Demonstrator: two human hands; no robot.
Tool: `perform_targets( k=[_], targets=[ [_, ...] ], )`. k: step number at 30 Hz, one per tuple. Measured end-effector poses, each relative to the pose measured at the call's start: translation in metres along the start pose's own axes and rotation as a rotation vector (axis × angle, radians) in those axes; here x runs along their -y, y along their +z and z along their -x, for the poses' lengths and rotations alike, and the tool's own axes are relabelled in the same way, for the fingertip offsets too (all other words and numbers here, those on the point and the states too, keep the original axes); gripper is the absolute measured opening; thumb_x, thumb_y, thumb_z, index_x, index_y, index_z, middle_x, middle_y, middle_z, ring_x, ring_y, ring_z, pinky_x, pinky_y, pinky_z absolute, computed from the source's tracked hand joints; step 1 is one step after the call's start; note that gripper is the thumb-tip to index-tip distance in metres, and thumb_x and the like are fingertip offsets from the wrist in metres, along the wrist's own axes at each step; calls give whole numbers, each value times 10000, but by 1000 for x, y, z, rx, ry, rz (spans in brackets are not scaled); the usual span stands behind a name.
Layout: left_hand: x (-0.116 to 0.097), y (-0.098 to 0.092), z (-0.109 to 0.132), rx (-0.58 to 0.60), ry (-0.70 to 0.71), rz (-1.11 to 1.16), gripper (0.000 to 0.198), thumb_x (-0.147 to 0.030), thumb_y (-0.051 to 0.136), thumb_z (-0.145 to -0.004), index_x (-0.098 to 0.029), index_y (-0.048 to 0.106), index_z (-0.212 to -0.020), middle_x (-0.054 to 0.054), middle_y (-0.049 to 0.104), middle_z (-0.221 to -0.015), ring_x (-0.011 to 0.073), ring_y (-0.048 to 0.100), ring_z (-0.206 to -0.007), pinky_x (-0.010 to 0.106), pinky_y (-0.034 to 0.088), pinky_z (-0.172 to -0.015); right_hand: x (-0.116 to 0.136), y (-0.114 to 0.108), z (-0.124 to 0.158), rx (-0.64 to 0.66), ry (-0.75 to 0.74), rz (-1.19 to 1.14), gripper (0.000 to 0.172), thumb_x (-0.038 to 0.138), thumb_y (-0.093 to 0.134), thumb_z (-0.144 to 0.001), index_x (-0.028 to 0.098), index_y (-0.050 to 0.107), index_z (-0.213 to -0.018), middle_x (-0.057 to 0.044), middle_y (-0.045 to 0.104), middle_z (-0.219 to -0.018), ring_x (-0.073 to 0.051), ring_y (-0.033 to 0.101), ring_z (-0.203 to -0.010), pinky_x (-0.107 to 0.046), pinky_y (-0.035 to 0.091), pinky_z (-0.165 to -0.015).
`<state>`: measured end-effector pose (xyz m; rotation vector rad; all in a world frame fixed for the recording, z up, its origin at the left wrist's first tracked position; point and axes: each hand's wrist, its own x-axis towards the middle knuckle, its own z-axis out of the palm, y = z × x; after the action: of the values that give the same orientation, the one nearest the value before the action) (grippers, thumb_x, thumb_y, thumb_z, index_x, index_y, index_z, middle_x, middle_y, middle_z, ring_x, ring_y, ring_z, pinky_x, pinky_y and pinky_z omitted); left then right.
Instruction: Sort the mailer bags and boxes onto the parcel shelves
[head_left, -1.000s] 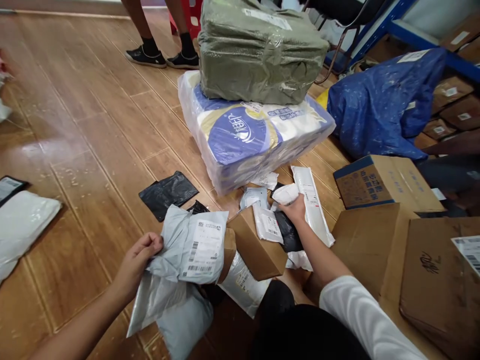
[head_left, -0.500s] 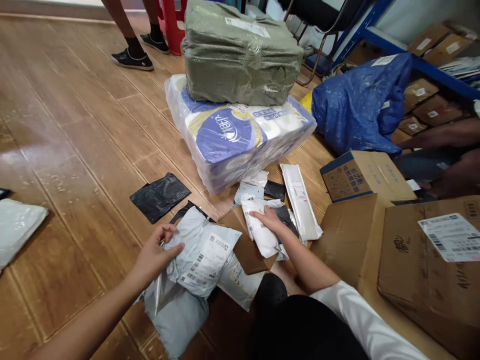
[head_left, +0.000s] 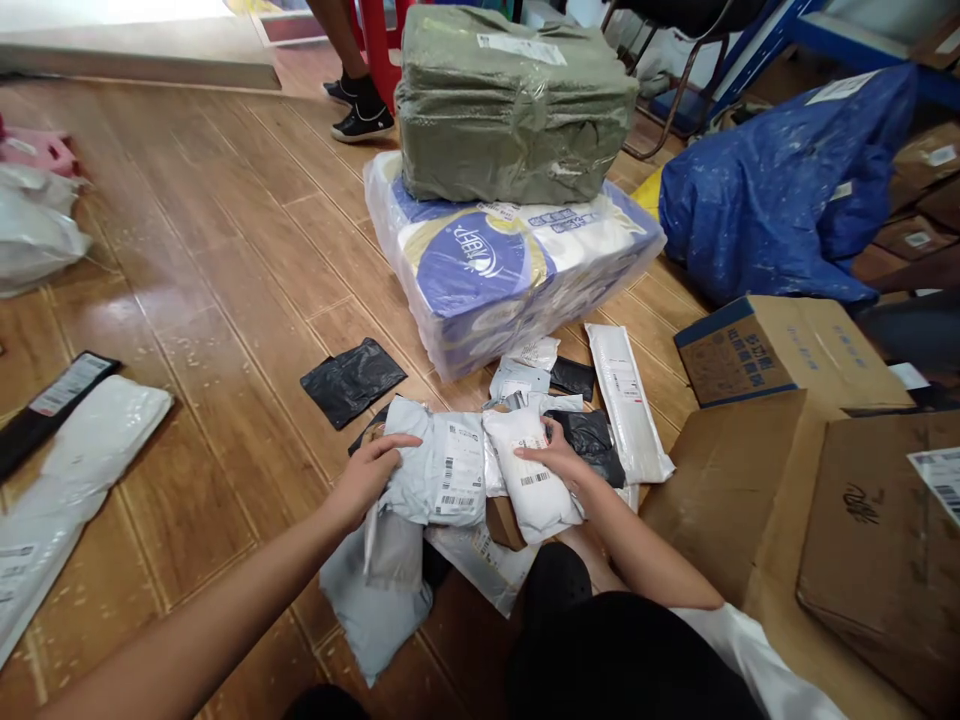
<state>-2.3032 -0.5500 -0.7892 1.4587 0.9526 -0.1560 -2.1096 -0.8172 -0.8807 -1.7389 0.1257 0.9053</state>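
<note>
My left hand grips the left edge of a pale blue-grey mailing bag, thumb and fingers on its upper side. A barcode label faces up on that bag. Around the right side of a white padded parcel my right hand is closed, its fingertips near the printed label. The two parcels lie side by side, nearly touching. Below the left one are a grey-white package and a larger blue-grey bag. Part of a brown carton shows between them.
Beyond my hands, a wrapped olive bundle rests on a tissue pack. Brown cartons and a blue sack stand right. A black mailer, a long white parcel and left-side packages lie on the floor. Another person's feet are behind.
The blue-grey bag has turned straighter and come closer to the white parcel, which has shifted slightly down. The view has swung left, and the other person's feet have moved.
</note>
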Motion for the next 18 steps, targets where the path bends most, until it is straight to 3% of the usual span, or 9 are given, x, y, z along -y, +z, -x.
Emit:
perform_targets(
  k=[2,4,7,10,12,14,16,18],
  targets=[
    [1,0,1,-17,180,-195,429,-310,488,-707,-162,730,-1029,-3,508,-607,165,473,-592,267,347,-572,-1,-5,-1,43,45,-93,847,382,921,-427,212,511,-1149,-89,684,-1084,-246,682,-906,-378,559,-800],
    [3,-2,4,-31,307,-333,392,-344,471,-740,-188,741,-976,57,648,-882,236,576,-852,356,428,-786,-2,-14,-1,110,28,-175,704,384,907,-444,181,592,-1041,-80,720,-978,-237,692,-817,-360,552,-752],
    [4,-1,14,-10,301,-362,397,-451,514,-793,-196,725,-1011,89,660,-1117,302,564,-1084,447,367,-1001,-1,-23,10,153,-63,-286,642,323,905,-404,181,631,-967,-44,738,-879,-216,687,-746,-329,538,-711],
    [1,14,28,71,327,-295,554,-550,647,-733,-199,683,-1160,122,616,-1248,340,495,-1231,473,303,-1096,3,-7,38,278,-51,-363,621,378,879,-429,197,639,-971,-40,735,-857,-229,682,-745,-338,538,-701],
    [-4,29,38,187,331,-172,732,-552,745,-625,-187,636,-1250,143,593,-1299,368,479,-1261,482,326,-1096,6,20,61,431,-54,-356,652,478,838,-511,211,632,-1069,-59,728,-933,-262,683,-843,-376,544,-753],
    [-6,42,45,287,240,-23,779,-539,788,-565,-150,637,-1223,158,635,-1242,381,547,-1188,473,415,-1032,10,50,80,540,-140,-286,730,554,780,-612,250,564,-1239,-72,686,-1112,-288,642,-1029,-422,529,-861],
    [-4,47,47,271,118,36,718,-519,811,-551,-114,657,-1124,167,690,-1121,373,622,-1064,451,495,-937,16,66,85,509,-353,-93,728,599,702,-714,291,491,-1338,-72,591,-1280,-287,538,-1201,-461,459,-1001],
    [5,45,44,171,60,18,677,-484,847,-520,-99,656,-1044,172,711,-1043,363,651,-987,435,526,-879,21,57,73,334,-590,200,639,622,601,-801,300,501,-1343,-76,499,-1359,-289,433,-1294,-497,339,-1111]
  ],
)
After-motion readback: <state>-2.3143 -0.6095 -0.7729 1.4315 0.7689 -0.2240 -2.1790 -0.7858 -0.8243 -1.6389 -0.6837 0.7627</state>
